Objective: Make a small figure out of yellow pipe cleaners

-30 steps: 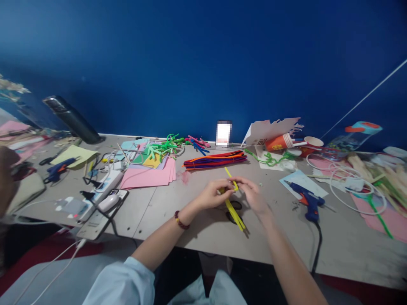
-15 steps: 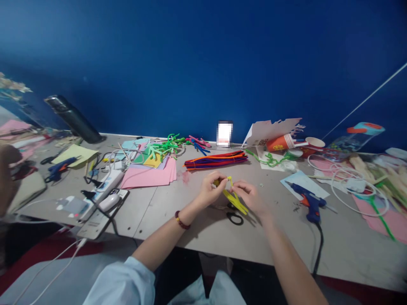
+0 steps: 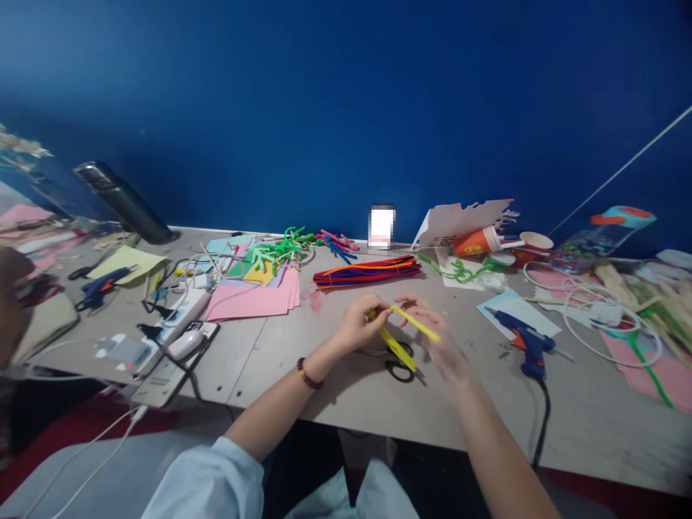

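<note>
Yellow pipe cleaners (image 3: pixel 398 349), just below frame centre, over black-handled scissors (image 3: pixel 398 380) on counter (image 3: pixel 318 407). Left hand (image 3: pixel 363 318) grip pinches them; right hand (image 3: pixel 444 353) fingers loosely spread, contact with strand (image 3: pixel 415 322) unclear. Bending seems partway: one strand angled aside, end loose; rest straight.

On the table (image 3: pixel 605 432) in front of us, the scissors (image 3: pixel 400 380) lie below the pipe cleaners (image 3: pixel 398 349) in our left hand (image 3: pixel 361 319), and a bundle (image 3: pixel 367 274) lies behind, with a screen (image 3: pixel 381 228) behind that by the wall (image 3: pixel 324 108). To the left we see a stack of paper (image 3: pixel 251 299), and farther left a power strip (image 3: pixel 182 316) next to a mouse (image 3: pixel 185 345). To the right we find a glue gun (image 3: pixel 533 349) partly on a sheet (image 3: pixel 508 299), with cups (image 3: pixel 476 243) and a jug (image 3: pixel 605 232) behind it.
</note>
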Tool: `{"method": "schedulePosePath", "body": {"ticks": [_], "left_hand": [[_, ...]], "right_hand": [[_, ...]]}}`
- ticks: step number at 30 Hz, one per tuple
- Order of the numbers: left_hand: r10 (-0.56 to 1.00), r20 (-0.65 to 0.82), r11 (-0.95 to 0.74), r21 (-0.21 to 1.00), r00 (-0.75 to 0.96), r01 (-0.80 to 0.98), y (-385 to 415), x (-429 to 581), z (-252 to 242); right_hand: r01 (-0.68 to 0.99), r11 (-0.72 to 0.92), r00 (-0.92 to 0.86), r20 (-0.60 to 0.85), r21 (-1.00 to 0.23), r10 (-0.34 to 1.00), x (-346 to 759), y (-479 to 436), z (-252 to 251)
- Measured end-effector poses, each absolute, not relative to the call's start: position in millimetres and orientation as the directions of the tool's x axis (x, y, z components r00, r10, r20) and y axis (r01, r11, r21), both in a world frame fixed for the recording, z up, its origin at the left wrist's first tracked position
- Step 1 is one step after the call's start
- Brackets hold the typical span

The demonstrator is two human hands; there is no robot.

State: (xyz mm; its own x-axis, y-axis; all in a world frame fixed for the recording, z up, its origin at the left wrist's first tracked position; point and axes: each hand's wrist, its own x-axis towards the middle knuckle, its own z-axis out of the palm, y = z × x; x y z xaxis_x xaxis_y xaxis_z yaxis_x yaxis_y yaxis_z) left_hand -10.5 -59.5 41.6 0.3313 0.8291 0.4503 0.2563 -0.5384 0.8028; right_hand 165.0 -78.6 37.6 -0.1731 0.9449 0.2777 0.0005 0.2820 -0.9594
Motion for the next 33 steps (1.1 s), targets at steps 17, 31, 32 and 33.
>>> {"method": "schedulePosePath", "body": {"ticks": [17, 31, 32, 33], "left_hand": [[0.807, 0.372, -0.501, 0.842, 0.458, 0.2, -66, -7, 43], [0.875, 0.017, 0.047, 0.992, 0.484, -0.121, -54, -15, 43], [0.873, 0.009, 0.053, 0.992, 0.488, -0.113, -55, -15, 44], [0.871, 0.007, 0.052, 0.993, 0.491, -0.106, -55, -15, 45]], "right_hand": [[-0.101, 0.133, -0.087, 0.142, -0.986, 0.986, 162, -73, 33], [-0.098, 0.033, -0.142, 0.047, -0.995, 0.989, 161, -77, 46], [-0.088, 0.032, -0.142, 0.045, -0.996, 0.989, 161, -77, 46], [-0.078, 0.031, -0.141, 0.042, -0.996, 0.989, 161, -76, 46]]}}
